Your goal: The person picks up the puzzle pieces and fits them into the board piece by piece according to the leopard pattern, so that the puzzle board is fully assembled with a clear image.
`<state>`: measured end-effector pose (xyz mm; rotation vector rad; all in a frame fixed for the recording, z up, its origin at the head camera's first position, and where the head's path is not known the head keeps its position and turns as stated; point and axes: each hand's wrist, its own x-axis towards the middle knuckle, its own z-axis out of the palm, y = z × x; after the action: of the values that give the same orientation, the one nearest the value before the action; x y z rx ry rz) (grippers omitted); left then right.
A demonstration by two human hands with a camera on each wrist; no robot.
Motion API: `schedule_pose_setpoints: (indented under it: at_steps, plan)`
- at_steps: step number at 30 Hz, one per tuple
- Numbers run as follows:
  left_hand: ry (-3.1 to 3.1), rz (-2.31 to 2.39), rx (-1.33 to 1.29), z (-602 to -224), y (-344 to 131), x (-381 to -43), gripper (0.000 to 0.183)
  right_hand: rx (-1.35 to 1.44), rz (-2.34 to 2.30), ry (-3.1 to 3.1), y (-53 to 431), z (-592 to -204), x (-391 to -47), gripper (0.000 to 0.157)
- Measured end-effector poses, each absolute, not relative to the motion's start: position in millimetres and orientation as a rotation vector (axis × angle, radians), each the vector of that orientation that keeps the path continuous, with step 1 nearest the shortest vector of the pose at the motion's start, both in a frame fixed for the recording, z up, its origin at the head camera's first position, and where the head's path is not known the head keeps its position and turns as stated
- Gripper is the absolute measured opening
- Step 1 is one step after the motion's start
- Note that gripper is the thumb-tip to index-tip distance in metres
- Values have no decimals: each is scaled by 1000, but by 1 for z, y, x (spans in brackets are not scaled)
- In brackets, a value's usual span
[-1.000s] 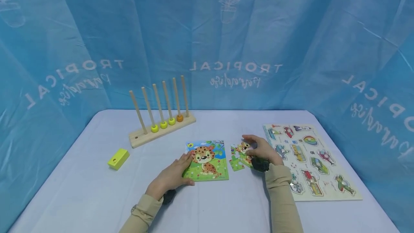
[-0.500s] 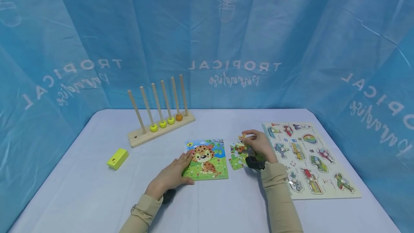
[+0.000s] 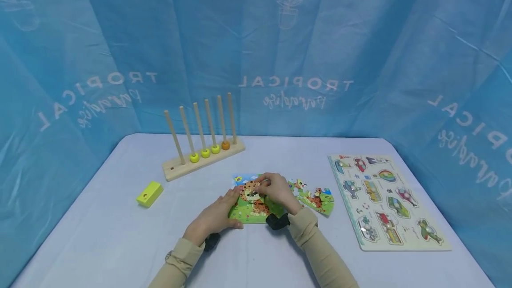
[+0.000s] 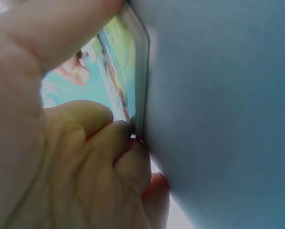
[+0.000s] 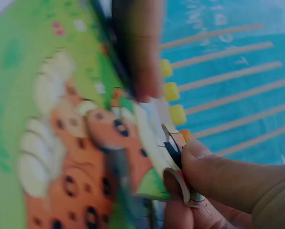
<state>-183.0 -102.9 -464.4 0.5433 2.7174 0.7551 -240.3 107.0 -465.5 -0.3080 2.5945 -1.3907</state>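
Note:
A leopard jigsaw board (image 3: 236, 216) lies flat on the table with its green grass and blue sky showing. My left hand (image 3: 218, 212) rests at its left side, fingers at the edge and thumb near the front corner. In the left wrist view the board's edge (image 4: 141, 71) shows between thumb and fingers. Over the board's middle, my right hand (image 3: 278, 190) pinches a small jigsaw piece (image 5: 175, 148) between thumb and finger, tilted close above the picture. Part of the leopard is hidden behind that hand. Right of the board lie several joined jigsaw pieces (image 3: 320, 201).
A wooden peg abacus (image 3: 176, 171) with yellow beads and an orange one stands at the back left. A yellow block (image 3: 150, 194) lies nearer on the left. On the right is a vehicle peg-puzzle board (image 3: 360, 234). Blue curtains (image 3: 256, 34) surround the white table (image 3: 100, 234).
My right hand has lifted a jigsaw piece from the group on the right and carried it left over the leopard board. The left hand has stayed at the board's edge.

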Motion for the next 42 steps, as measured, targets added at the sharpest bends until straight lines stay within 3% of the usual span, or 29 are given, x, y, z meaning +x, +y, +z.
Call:
schedule_pose_setpoints:
  at_steps: [9, 19, 27, 33, 38, 42]
  plan:
    - [2741, 751, 590, -460, -102, -186, 101, -317, -1178, 2884, 98, -473, -240, 16]
    - [2720, 761, 579, -460, -102, -184, 101, -297, -1150, 2894, 95, -473, -235, 20]
    - [2716, 763, 593, -463, -102, -184, 100, -256, -1138, 2891, 96, -476, -237, 34]
    - [2724, 768, 595, -463, -103, -184, 99, -285, -1148, 2928, 95, -476, -237, 29]
    - [2711, 775, 552, -465, -103, -183, 98, -394, -1375, 2779, 115, -479, -244, 25]
    - [2708, 783, 548, -466, -104, -183, 99, -306, -1557, 2723, 150, -478, -253, 29]
